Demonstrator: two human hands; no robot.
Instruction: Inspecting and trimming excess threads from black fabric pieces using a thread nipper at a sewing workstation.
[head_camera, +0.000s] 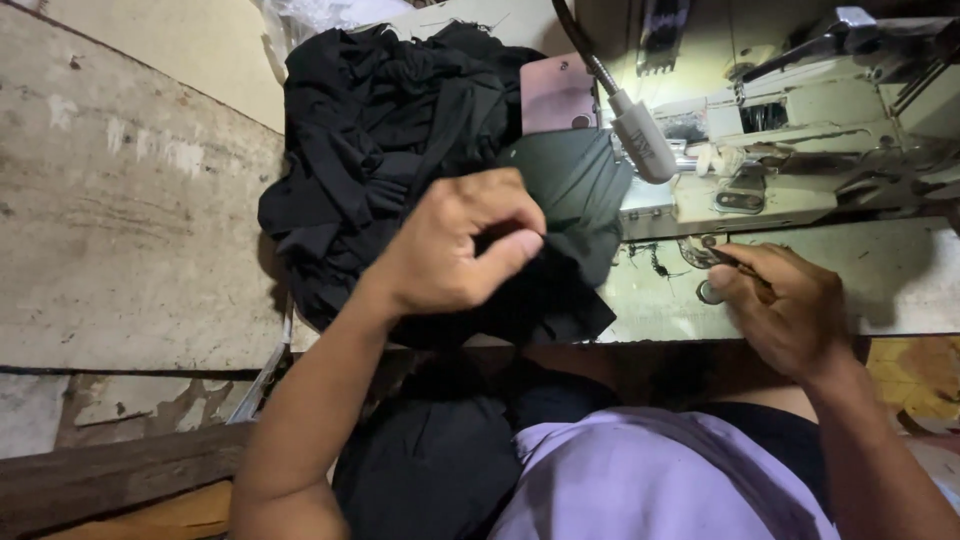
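My left hand (455, 245) pinches a fold of black fabric (385, 150) between thumb and fingers, above a heaped pile of the same cloth on the sewing table. Over at the right, my right hand (785, 305) grips small metal scissors (705, 255) on the worn table top (900, 275), just in front of the sewing machine (800, 130). The scissors' handles are hidden inside my fingers.
A flexible lamp (635, 135) bends over the cloth beside the machine head. A pink phone (557, 92) leans behind the fabric pile. More black cloth lies on my lap (440, 450). A stained concrete wall or floor (120, 220) fills the left side.
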